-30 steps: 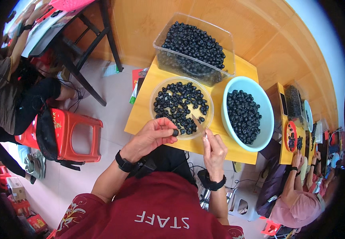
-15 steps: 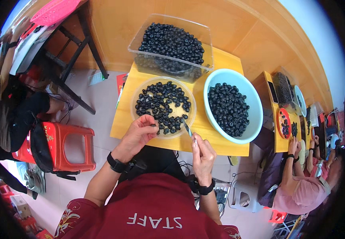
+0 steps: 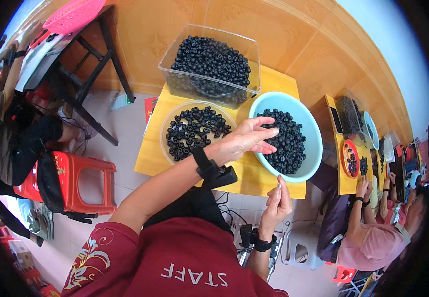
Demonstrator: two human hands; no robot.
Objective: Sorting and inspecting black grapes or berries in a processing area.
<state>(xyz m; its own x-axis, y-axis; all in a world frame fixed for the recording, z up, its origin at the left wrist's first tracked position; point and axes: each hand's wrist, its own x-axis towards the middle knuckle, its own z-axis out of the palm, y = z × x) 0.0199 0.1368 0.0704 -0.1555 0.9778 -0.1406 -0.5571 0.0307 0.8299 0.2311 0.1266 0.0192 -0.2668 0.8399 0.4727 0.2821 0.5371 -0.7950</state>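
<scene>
My left hand (image 3: 250,137) reaches across the round clear tray to the pale blue basin (image 3: 314,158), its fingers apart over a heap of small black rounded parts with holes (image 3: 286,153); no part shows between the fingers. My right hand (image 3: 276,205) is in front of the basin, closed around a slim knife-like tool (image 3: 279,185) of which only a bit shows. The clear tray (image 3: 164,144) holds more of these black parts, spread loosely. Behind it, a clear rectangular bin (image 3: 214,85) is piled with them.
All three containers stand on a yellow table (image 3: 150,161) against a wood-panelled wall. A red stool (image 3: 95,171) and a dark-legged table (image 3: 83,94) are on the left. At right, people work at similar tables, with a grey stool (image 3: 298,247) nearby.
My left hand has swung right from the clear tray to the basin, and its pinch has opened. My right hand has moved right and slightly down, away from the tray.
</scene>
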